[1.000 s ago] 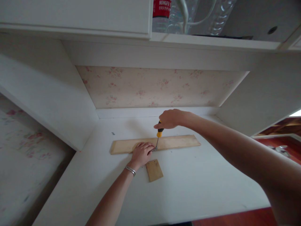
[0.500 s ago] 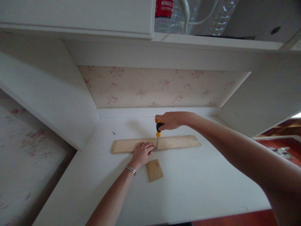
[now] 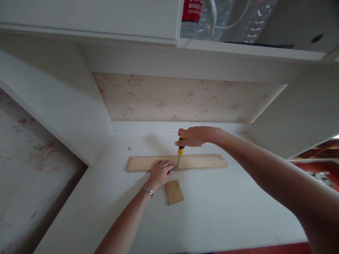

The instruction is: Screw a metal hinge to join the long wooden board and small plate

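A long, pale wooden board point(image 3: 202, 161) lies across the white surface. My left hand point(image 3: 160, 173) rests over its near edge, fingers closed together and holding it down. By those fingertips, a small metal piece point(image 3: 176, 168) sits at the board's near edge, partly hidden. My right hand point(image 3: 196, 136) grips the yellow and black handle of a screwdriver point(image 3: 180, 148) from above. The shaft slants slightly, its tip down at the metal piece. Just nearer than the board lies a small wooden block point(image 3: 174, 192) with dark holes along its far edge.
White side panels point(image 3: 76, 106) flank the desktop point(image 3: 225, 215), with flowered wallpaper point(image 3: 169, 100) behind it. Overhead, a cabinet shelf point(image 3: 249, 49) holds clear plastic bottles, one with a red label point(image 3: 192, 10). A small green fleck point(image 3: 129, 149) lies beyond the board.
My right hand has shifted its fingers on the handle, and the screwdriver leans a little more to the right. My left hand and the board stay in place. The view has shifted slightly.
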Tool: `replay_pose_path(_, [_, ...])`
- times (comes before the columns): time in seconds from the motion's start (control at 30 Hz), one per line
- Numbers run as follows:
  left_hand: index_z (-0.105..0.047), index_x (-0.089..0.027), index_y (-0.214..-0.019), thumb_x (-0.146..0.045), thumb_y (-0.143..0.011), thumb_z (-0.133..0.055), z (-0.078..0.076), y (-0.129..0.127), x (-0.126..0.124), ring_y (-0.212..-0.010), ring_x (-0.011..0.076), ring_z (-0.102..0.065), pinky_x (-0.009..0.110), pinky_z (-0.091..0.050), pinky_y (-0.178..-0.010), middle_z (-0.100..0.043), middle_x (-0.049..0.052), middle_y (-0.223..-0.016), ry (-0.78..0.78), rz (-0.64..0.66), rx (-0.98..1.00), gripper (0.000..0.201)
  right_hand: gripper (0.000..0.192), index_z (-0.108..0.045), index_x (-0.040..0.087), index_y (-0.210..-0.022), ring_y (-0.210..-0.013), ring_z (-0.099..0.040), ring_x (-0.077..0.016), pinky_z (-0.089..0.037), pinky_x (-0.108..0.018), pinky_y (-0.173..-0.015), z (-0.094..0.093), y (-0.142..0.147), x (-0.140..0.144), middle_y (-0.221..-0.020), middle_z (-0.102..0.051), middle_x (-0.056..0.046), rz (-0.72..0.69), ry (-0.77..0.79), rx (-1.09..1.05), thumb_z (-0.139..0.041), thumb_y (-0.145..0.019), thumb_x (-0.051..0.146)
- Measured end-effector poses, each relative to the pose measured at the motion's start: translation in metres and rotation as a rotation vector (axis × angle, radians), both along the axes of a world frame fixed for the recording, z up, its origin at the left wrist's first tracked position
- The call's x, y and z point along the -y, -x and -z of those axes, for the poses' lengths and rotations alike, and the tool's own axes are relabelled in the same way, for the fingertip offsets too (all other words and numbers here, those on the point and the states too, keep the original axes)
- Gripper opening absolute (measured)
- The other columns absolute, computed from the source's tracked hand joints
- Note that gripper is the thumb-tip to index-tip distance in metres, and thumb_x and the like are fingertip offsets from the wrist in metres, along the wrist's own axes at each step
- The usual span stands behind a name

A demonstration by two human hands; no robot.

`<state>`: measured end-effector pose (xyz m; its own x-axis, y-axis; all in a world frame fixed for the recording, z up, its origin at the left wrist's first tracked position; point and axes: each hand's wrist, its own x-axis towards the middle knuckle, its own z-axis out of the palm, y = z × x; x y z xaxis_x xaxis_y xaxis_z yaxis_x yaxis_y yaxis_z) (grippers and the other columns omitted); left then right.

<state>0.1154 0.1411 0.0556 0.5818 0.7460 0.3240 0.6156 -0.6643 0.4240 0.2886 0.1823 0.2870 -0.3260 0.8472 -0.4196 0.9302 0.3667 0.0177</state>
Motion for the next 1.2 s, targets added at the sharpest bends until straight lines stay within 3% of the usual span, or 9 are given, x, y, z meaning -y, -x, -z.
replay_pose_path(0.07, [-0.063, -0.028, -0.106, -0.015, -0.081, -0.054, 0.0002, 0.0001, -0.0001, -0.106, 0.0173, -0.051, 0.036, -0.033, -0.098, -0.063, -0.001, -0.112, 0.004, -0.002, 0.001, 0.030, 0.061, -0.050, 0.020, -0.121, -0.067, -0.062, -0.0209, -0.041, -0.031, -0.059, 0.0001, 0.0011, 0.0010, -0.089, -0.067, -0.011, -0.027, 0.047, -0.039, -0.039, -0.080, 0.063])
replay_pose_path(0.2, [-0.063, -0.029, -0.107, -0.016, -0.081, -0.054, 0.0010, 0.0000, -0.0003, -0.105, 0.0173, -0.051, 0.036, -0.032, -0.098, -0.063, -0.001, -0.112, 0.008, 0.003, 0.007, 0.031, 0.066, -0.062, 0.014, -0.100, -0.087, -0.060, -0.0324, -0.041, -0.038, -0.064, 0.0003, 0.0031, 0.0041, -0.097, -0.064, -0.020, 0.016, -0.172, 0.116, -0.025, -0.082, 0.066])
replay_pose_path(0.37, [-0.063, -0.030, -0.107, -0.015, -0.080, -0.054, 0.0024, 0.0000, -0.0006, -0.106, 0.0173, -0.051, 0.036, -0.032, -0.099, -0.062, -0.001, -0.112, 0.012, -0.004, 0.002, 0.032, 0.058, -0.048, 0.021, -0.123, -0.072, -0.062, -0.0223, -0.041, -0.032, -0.061, -0.0028, 0.0006, 0.0055, -0.088, -0.066, -0.011, -0.066, 0.035, -0.026, -0.038, -0.081, 0.061])
replay_pose_path(0.53, [-0.063, -0.030, -0.107, -0.014, -0.080, -0.055, 0.0030, -0.0001, -0.0010, -0.105, 0.0168, -0.052, 0.035, -0.032, -0.099, -0.062, -0.002, -0.112, 0.003, -0.007, 0.007, 0.033, 0.066, -0.064, 0.015, -0.099, -0.086, -0.060, -0.0330, -0.041, -0.039, -0.064, -0.0036, 0.0016, 0.0069, -0.093, -0.064, -0.019, 0.020, -0.169, 0.138, -0.028, -0.080, 0.067])
replay_pose_path(0.67, [-0.063, -0.031, -0.106, -0.015, -0.080, -0.055, 0.0027, -0.0002, -0.0009, -0.106, 0.0165, -0.051, 0.035, -0.032, -0.099, -0.062, -0.003, -0.112, -0.003, 0.001, 0.009, 0.032, 0.054, -0.053, 0.023, -0.119, -0.076, -0.062, -0.0243, -0.041, -0.032, -0.061, -0.0032, -0.0021, 0.0067, -0.092, -0.066, -0.011, -0.103, -0.004, -0.015, -0.042, -0.079, 0.058])
replay_pose_path(0.8, [-0.063, -0.030, -0.107, -0.017, -0.080, -0.056, 0.0026, -0.0002, -0.0006, -0.106, 0.0171, -0.051, 0.036, -0.031, -0.099, -0.062, -0.001, -0.113, 0.015, -0.002, -0.001, 0.031, 0.059, -0.064, 0.016, -0.098, -0.083, -0.061, -0.0317, -0.041, -0.037, -0.061, -0.0034, -0.0015, 0.0068, -0.094, -0.064, -0.019, -0.006, -0.148, 0.145, -0.032, -0.081, 0.063])
replay_pose_path(0.93, [-0.063, -0.030, -0.107, -0.016, -0.081, -0.055, 0.0033, 0.0001, -0.0007, -0.106, 0.0171, -0.051, 0.036, -0.031, -0.100, -0.062, -0.001, -0.113, 0.014, -0.002, 0.008, 0.031, 0.055, -0.058, 0.020, -0.110, -0.072, -0.062, -0.0247, -0.041, -0.033, -0.060, -0.0044, 0.0006, 0.0066, -0.085, -0.066, -0.012, -0.069, 0.017, 0.021, -0.043, -0.078, 0.062])
replay_pose_path(1.07, [-0.063, -0.030, -0.106, -0.016, -0.081, -0.054, 0.0027, 0.0002, -0.0004, -0.105, 0.0169, -0.051, 0.036, -0.032, -0.100, -0.062, -0.002, -0.113, 0.014, 0.001, 0.011, 0.031, 0.064, -0.065, 0.015, -0.095, -0.078, -0.062, -0.0293, -0.041, -0.036, -0.062, -0.0035, -0.0008, 0.0050, -0.086, -0.065, -0.018, 0.001, -0.120, 0.129, -0.033, -0.079, 0.068])
replay_pose_path(1.2, [-0.063, -0.029, -0.107, -0.016, -0.081, -0.054, 0.0011, 0.0002, 0.0002, -0.106, 0.0174, -0.051, 0.036, -0.032, -0.099, -0.062, -0.002, -0.114, 0.015, 0.004, 0.013, 0.030, 0.057, -0.057, 0.020, -0.111, -0.071, -0.061, -0.0230, -0.040, -0.032, -0.060, -0.0030, -0.0046, 0.0032, -0.086, -0.066, -0.012, -0.078, -0.016, 0.023, -0.045, -0.077, 0.063])
